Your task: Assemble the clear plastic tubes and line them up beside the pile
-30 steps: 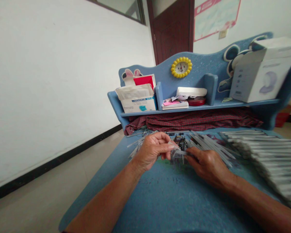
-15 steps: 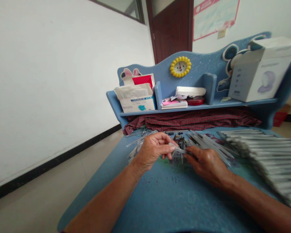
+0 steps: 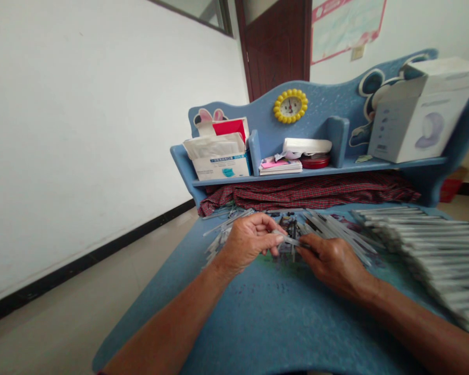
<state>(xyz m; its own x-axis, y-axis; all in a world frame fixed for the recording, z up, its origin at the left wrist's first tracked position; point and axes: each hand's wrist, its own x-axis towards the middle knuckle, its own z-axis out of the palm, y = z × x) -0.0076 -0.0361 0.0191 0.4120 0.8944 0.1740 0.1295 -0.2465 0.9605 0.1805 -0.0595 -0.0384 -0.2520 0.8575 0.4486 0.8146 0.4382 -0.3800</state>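
Observation:
My left hand (image 3: 251, 240) pinches one end of a thin translucent pen barrel (image 3: 289, 240) between thumb and fingers. The other end is gripped by my right hand (image 3: 330, 260), with its fingers closed, so the barrel spans the short gap between both hands. My fingers cover both its ends. Small black pen parts (image 3: 293, 228) lie just behind it on the desk. Loose clear tubes (image 3: 344, 234) are spread beyond my right hand, and thin translucent pieces (image 3: 223, 237) lie beside my left hand.
A large stack of whitish pens (image 3: 430, 250) covers the desk's right side. Behind, a red checked cloth (image 3: 308, 192) lies beneath a blue shelf (image 3: 316, 172). On it stand a mask box (image 3: 222, 166), a red round case (image 3: 316, 162) and a white carton (image 3: 418, 114).
Almost nothing differs: both hands keep their hold on the pen barrel in the same place. The view has shifted very slightly.

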